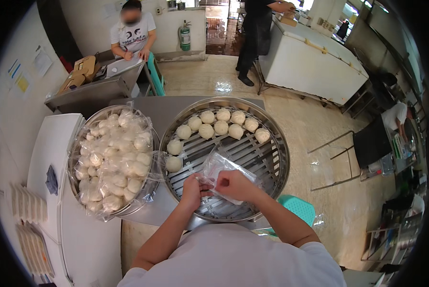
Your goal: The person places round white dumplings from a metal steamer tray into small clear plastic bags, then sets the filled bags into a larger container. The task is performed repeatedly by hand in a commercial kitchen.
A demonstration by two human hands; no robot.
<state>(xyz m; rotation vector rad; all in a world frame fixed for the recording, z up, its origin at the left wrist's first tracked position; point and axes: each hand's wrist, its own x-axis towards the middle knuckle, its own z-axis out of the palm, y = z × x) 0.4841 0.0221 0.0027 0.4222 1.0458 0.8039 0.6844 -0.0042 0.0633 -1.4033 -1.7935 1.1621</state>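
Both hands are over a round metal steamer tray (285,158) with a slatted base. My left hand (194,190) grips the left edge of a clear plastic bag (223,163), and my right hand (234,184) pinches the same bag just beside it. Whether the bag holds anything cannot be told. Several pale steamed buns (221,127) lie along the tray's far and left sides, in two rows at the far side. To the left, a second round metal tray (72,175) is heaped with bagged buns (110,158).
Both trays rest on a steel table (146,104). A white appliance (89,236) stands at the left, a teal stool (298,210) at the near right. Beyond are a person writing at a desk (92,86), another standing by a chest freezer (307,61), and a chair (372,143).
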